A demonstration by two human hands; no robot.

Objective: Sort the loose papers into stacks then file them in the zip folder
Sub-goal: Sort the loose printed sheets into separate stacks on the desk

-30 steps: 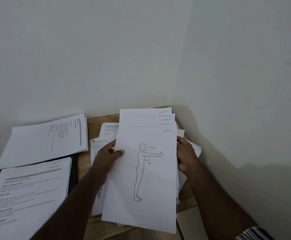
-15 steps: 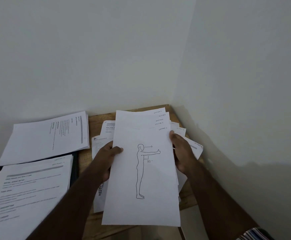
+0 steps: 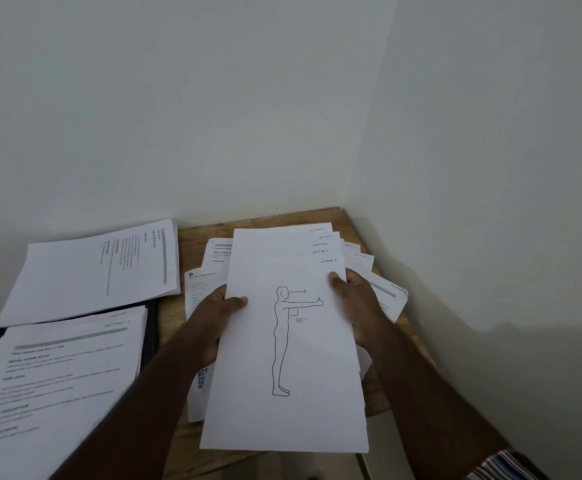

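A fanned bundle of white sheets (image 3: pixel 293 341) is held above the wooden table; the top sheet shows a standing figure with an outstretched arm, "90°" and "Section 1". My left hand (image 3: pixel 213 323) grips its left edge, thumb on top. My right hand (image 3: pixel 355 306) grips the right edge, thumb near the upper corner. Loose papers (image 3: pixel 388 296) lie under the bundle on the table (image 3: pixel 199 237). A dark zip folder (image 3: pixel 152 327) lies at the left, mostly covered by a printed stack (image 3: pixel 57 375).
Another stack of printed pages (image 3: pixel 92 271) lies turned sideways at the back left. White walls meet in a corner right behind the table. The table's right edge runs along the right wall.
The held bundle has been squared up: its sheets are less fanned. My right thumb has shifted up onto the top sheet's upper right area. My left hand stays in place.
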